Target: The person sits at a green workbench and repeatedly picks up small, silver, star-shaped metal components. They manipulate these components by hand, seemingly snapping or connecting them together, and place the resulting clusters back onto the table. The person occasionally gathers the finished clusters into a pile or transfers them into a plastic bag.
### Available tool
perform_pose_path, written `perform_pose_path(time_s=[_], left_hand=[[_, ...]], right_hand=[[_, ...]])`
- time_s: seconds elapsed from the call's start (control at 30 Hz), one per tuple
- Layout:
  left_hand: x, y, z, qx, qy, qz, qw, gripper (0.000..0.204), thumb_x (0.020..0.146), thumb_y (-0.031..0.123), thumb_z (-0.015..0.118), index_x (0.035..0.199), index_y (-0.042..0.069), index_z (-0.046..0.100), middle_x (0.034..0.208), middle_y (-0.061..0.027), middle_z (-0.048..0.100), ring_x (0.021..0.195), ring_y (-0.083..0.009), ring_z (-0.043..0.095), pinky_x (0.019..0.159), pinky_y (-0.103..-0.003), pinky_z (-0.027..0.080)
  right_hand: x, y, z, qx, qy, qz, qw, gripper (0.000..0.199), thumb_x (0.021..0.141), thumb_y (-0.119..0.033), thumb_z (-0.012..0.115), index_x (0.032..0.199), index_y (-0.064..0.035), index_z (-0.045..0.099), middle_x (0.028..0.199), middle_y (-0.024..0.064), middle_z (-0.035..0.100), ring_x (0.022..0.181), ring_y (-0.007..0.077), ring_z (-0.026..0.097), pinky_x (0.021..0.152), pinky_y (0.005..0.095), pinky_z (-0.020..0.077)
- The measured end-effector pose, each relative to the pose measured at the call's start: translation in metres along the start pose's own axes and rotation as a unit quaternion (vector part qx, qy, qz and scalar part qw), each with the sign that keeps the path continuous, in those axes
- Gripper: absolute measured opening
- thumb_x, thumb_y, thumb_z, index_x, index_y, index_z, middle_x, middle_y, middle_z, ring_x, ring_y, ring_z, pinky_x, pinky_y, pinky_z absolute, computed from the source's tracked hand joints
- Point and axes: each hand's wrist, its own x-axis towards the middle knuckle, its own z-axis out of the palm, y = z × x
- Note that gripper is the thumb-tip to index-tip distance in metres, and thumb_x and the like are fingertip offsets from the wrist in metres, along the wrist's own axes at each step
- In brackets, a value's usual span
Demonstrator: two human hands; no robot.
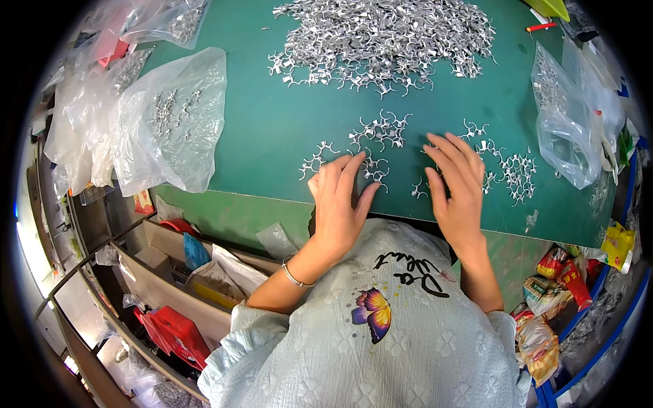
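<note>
Small curved silver metal clips lie in loose groups on the green tabletop (265, 136). My left hand (337, 207) rests at the near edge, thumb and forefinger apart, fingertips touching a few clips (371, 166). To its left is another small group of clips (314, 160), and just beyond it lies a further cluster (382, 129). My right hand (459, 194) is spread, its fingers stretched over the table with clips on both sides. A denser patch of clips (518, 177) sits to its right. What lies under the palms is hidden.
A large heap of the same clips (388, 41) covers the far middle. Clear plastic bags with clips lie at the left (173, 126) and right (564, 129). A red pen (541, 27) is at far right. Below are a drawer (170, 292), red baskets (175, 334) and snack packets (544, 292).
</note>
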Motion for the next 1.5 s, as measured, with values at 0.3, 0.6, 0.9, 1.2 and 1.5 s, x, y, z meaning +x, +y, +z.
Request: perform_pose_path(time_s=[0.3,0.6,0.9,1.2,1.5], left_hand=[[0.003,0.0,-0.005,0.034,-0.011,0.023,0.999,0.042,0.077,-0.001,0.068,0.118,0.005,0.059,0.114,-0.0097,0.057,0.104,-0.0267,0.052,0.091,-0.036,0.035],[0.012,0.0,-0.004,0.027,-0.004,0.034,0.999,0.036,0.081,-0.002,0.061,0.117,0.004,0.059,0.122,-0.0097,0.054,0.111,-0.0281,0.05,0.09,-0.039,0.033],[0.02,-0.004,-0.008,0.11,-0.006,0.018,0.994,0.038,0.082,0.001,0.061,0.12,0.002,0.058,0.133,-0.0105,0.047,0.119,-0.0298,0.044,0.094,-0.044,0.029],[0.014,-0.017,-0.012,0.081,0.053,-0.034,0.995,0.057,0.081,0.001,0.063,0.135,0.003,0.043,0.14,-0.0164,0.04,0.134,-0.0361,0.033,0.109,-0.056,0.018],[0.01,-0.018,-0.012,-0.062,-0.02,-0.011,0.998,0.055,0.084,-0.009,0.05,0.137,-0.001,0.038,0.145,-0.0218,0.035,0.14,-0.0398,0.026,0.113,-0.058,0.016]], right_hand=[[0.007,0.002,0.007,-0.084,-0.136,-0.036,0.986,0.037,0.084,-0.015,0.065,0.12,-0.0062,0.06,0.134,0.0028,0.052,0.131,0.0282,0.04,0.106,0.0552,0.0267],[0.001,-0.002,0.004,-0.053,-0.102,-0.019,0.993,0.03,0.082,-0.014,0.066,0.11,-0.0033,0.063,0.13,0.0073,0.055,0.128,0.0286,0.043,0.106,0.0519,0.0262],[-0.009,-0.005,-0.006,-0.076,-0.144,-0.021,0.986,0.037,0.082,-0.016,0.067,0.117,-0.0043,0.061,0.135,0.0059,0.052,0.133,0.0284,0.04,0.108,0.0549,0.0254],[-0.023,0.007,-0.008,0.021,-0.077,-0.038,0.996,0.029,0.082,-0.009,0.065,0.111,-0.0027,0.064,0.122,0.0087,0.061,0.125,0.0288,0.049,0.105,0.049,0.031],[-0.002,0.01,-0.003,-0.052,-0.062,0.035,0.996,0.038,0.085,-0.015,0.065,0.12,-0.0012,0.059,0.129,0.0094,0.058,0.127,0.031,0.045,0.107,0.0508,0.0257]])
